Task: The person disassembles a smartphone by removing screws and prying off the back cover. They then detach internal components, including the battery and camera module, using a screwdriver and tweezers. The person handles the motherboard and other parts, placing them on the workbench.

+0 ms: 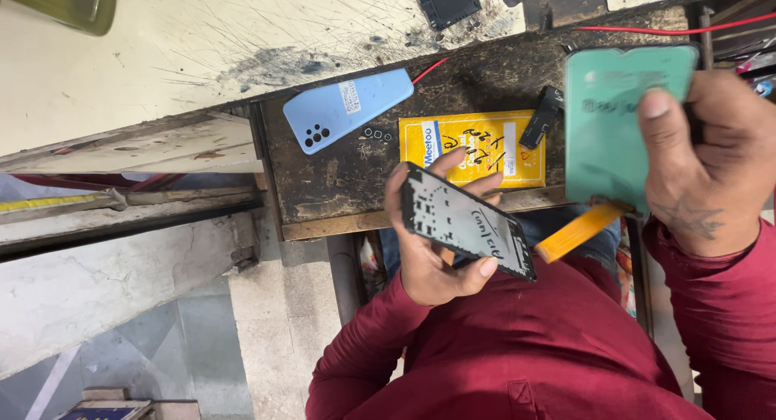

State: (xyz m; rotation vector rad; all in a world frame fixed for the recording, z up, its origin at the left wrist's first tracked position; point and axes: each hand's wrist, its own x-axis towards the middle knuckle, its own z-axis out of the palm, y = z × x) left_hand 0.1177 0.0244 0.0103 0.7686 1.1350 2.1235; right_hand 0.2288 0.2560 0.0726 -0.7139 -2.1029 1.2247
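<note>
Worn dark bench [339, 177], scratched and stained, with a pale scuffed worktop beyond it; grey floor below, past the left hand. Person in a dark red shirt.

Left hand [432, 242] is closed around a black phone frame [467, 222], thumb on the near edge, fingers wrapped behind the far edge. Frame is tilted, inner side facing up, with handwriting on it.

Right hand [707, 165] is closed on a phone screen with green protective film [618, 117], thumb across the front, fingers behind. Screen is held upright-ish above the bench edge. An orange flat cable [578, 232] hangs from its lower end, pointing toward the left hand, close to the frame but not clearly touching.

On the bench just beyond the left hand: a yellow box [473, 145] lying flat. Further out from the left hand, a light blue back cover [347, 109] with camera holes, and a few small ring parts [376, 133] between it and the box. A small black part [541, 117] sits between the box and the screen. A red wire [671, 29] runs across beyond the right hand.
</note>
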